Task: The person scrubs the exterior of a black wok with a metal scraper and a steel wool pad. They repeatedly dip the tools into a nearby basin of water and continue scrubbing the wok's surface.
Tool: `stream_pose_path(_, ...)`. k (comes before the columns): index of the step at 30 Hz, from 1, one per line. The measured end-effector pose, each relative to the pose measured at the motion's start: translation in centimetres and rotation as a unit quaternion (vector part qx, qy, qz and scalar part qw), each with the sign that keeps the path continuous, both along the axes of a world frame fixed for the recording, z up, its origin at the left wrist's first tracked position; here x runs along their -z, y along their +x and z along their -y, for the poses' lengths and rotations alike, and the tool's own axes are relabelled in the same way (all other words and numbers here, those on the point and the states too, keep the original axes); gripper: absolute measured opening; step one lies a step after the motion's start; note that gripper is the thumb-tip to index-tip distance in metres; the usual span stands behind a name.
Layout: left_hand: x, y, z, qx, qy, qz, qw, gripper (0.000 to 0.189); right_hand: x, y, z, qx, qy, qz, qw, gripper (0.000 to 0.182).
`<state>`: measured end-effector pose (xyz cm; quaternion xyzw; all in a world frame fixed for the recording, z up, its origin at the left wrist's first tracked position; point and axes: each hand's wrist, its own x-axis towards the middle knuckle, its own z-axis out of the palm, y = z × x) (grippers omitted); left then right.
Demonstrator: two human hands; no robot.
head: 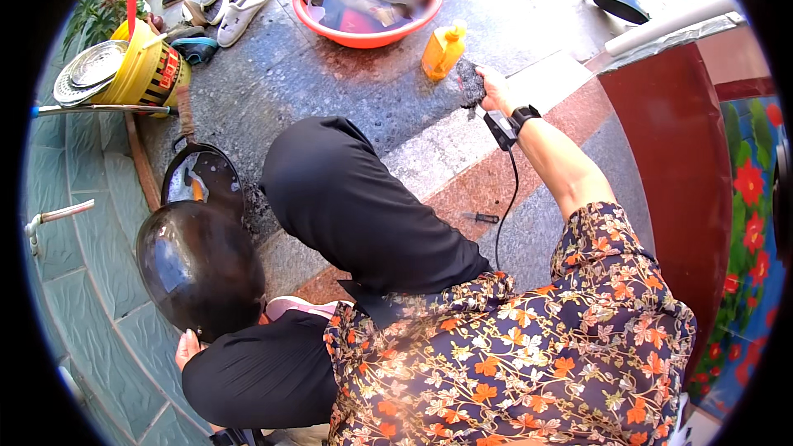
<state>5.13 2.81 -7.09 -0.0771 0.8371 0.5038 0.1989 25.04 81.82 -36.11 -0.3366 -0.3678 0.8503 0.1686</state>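
Observation:
At the lower left, my left hand (187,348) grips the near edge of a dark metal wok or pan (198,266); my knee partly covers this hand. The pan leans over a second black wok (232,170) that holds soapy water and has a wrapped handle (184,110). Out at arm's length, my right hand (494,88) holds a dark grey, wiry scouring pad (471,83). Just left of the pad stands a yellow plastic bottle (442,54) of liquid. A device with a cable (500,127) is strapped to my right wrist.
An orange-red basin (372,41) of water holds dark pieces. Several shoes (243,15) lie beside a yellow bucket (162,74). A small knife (486,218) lies on the paving by my thigh. A pan (619,5) sits far right; a tap (59,214) juts out left.

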Motion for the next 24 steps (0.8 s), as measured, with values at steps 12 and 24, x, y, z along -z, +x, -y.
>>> stream_pose_path(12, -3.7, -0.2, 4.2, -0.042, -0.033, 0.045, 0.998, 0.027, -7.8, -8.2, -5.6, 0.0, -0.089, 0.069, 0.994, 0.05)
stream_pose_path(24, -3.8, -1.1, 4.2, -0.053, 0.006, 0.072, 0.996, 0.025, -13.7, -10.6, -7.1, 0.006, 0.108, 0.202, 0.973, 0.039)
